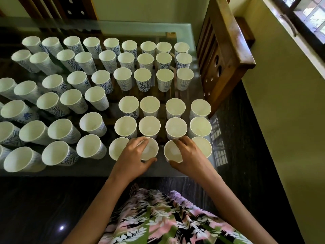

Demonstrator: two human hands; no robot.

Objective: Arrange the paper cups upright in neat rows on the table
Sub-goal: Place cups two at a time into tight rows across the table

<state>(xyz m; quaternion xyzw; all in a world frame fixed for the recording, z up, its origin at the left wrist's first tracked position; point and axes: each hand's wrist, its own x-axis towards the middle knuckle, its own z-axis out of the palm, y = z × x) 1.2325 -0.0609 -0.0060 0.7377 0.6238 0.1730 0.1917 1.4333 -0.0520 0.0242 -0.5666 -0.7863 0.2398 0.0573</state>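
Several white paper cups with blue patterns stand upright in rows across the glass table (98, 169). In the nearest row, my left hand (133, 155) grips a cup (150, 150) by its rim, fingers on the far side and thumb on the near side. My right hand (189, 154) holds the neighbouring cup (173, 152) the same way. Another cup (117, 150) stands just left of my left hand, and one more (204, 145) sits right of my right hand near the table's corner. The rows on the left side are looser and less even.
A wooden chair (226, 55) stands at the table's right side, close to the cups there. A second chair back (70, 7) shows behind the far edge. A wall with a window (309, 13) runs on the right. The dark floor (35, 208) lies below the near edge.
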